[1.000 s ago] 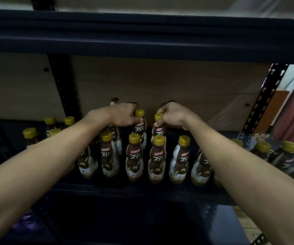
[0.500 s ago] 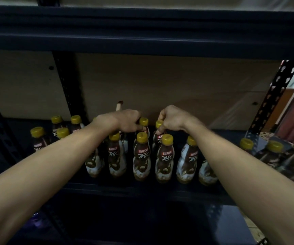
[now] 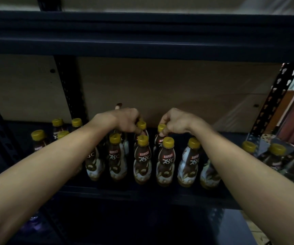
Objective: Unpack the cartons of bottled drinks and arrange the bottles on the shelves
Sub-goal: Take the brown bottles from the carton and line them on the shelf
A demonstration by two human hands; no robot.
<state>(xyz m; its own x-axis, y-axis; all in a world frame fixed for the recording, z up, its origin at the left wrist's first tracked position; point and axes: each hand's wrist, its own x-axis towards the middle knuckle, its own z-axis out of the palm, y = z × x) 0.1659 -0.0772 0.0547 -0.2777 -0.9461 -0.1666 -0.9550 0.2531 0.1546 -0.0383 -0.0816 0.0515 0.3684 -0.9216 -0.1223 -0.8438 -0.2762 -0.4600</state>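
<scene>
Two arms reach into the shelf. The left hand has its grip curled tight round the neck of the first bottle, just under the yellow cap. The right hand pinches the cap of the second bottle with finger and thumb. Both bottles are in the middle of the shelf, just behind the front row, which stands near the front edge. I think they are going into a second row.

To do this well, each bottle should go straight down into the gap behind a front one. Go slowly, because the bottles are tall and thin and stand close together. A bump from a wrist could tip the front ones off the edge. Let go only when the bottom sits flat.

Some things are hard to see. The front row hides the bottoms of the two held bottles, so I cannot tell if they touch the shelf yet. A pale thing with a dark top pokes up behind the left hand, and I cannot tell what it is. The arms cover some bottles. More bottles stand at the left end, and blurry ones at the right. I see no carton here.
</scene>
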